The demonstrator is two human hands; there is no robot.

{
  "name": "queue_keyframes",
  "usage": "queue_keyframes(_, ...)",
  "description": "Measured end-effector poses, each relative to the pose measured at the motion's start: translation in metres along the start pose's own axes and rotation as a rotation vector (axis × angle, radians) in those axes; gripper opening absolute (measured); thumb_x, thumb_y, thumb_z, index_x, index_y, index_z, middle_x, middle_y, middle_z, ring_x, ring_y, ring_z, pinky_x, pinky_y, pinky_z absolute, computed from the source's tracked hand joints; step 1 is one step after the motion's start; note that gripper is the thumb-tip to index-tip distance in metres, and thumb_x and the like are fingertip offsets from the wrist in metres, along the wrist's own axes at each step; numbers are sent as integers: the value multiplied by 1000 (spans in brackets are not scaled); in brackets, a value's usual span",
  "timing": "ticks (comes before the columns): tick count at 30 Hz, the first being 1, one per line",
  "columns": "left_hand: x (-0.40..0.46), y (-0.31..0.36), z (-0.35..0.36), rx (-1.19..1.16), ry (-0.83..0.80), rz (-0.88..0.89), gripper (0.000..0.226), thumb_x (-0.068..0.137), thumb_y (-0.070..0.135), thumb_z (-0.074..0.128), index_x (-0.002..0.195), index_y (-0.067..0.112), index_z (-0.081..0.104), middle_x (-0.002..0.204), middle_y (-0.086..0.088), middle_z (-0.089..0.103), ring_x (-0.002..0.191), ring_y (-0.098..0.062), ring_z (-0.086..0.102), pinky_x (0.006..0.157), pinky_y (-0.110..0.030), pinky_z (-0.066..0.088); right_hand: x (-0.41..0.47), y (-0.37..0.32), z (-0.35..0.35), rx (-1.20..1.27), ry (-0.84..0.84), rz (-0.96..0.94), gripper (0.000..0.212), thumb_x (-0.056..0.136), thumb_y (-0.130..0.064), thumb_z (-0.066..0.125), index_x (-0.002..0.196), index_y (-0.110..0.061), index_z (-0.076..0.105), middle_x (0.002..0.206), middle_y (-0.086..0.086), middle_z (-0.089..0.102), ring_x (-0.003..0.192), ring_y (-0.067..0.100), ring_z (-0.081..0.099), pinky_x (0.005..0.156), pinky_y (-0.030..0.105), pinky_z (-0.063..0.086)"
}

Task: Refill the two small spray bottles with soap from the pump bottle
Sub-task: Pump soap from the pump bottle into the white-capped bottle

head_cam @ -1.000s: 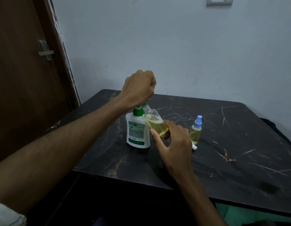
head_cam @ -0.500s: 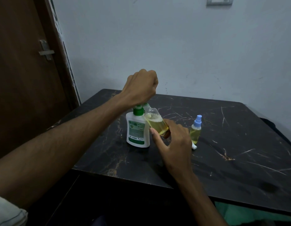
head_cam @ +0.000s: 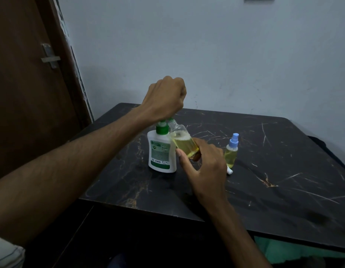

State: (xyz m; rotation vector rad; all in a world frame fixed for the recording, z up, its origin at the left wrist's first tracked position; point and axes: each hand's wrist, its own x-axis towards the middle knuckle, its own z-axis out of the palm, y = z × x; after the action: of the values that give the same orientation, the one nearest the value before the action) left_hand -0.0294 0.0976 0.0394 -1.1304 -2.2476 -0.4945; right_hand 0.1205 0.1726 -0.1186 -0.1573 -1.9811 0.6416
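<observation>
Left hand [head_cam: 165, 97] fisted over the green pump of the white pump bottle [head_cam: 161, 151], right hand [head_cam: 204, 167] tilting an uncapped spray bottle [head_cam: 184, 142] against it, 1 blue-capped spray bottle [head_cam: 232, 150] beside, on the black marble table [head_cam: 283, 171].

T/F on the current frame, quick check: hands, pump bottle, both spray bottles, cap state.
1. The left hand sits on top of the pump bottle, fingers curled over the pump head. True.
2. The right hand holds an uncapped spray bottle tilted, its neck up at the pump. True.
3. The held spray bottle is empty. False: it holds yellowish liquid, with foam on top.
4. The second spray bottle lies on its side. False: it stands upright on the black marble table, with its blue sprayer cap on.
5. The pump bottle is lifted off the table. False: it stands on the table.
</observation>
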Motion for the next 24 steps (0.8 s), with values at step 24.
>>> queue_keyframes(24, 1, -1, 0, -6, -5, -3, 37, 71, -8, 46, 51, 23, 42, 53, 11, 41, 52, -11, 43, 64, -43, 57, 1, 0, 1, -2, 2, -6, 43, 97, -52, 63, 120, -17, 68, 90, -15, 54, 82, 2, 43, 78, 21, 31)
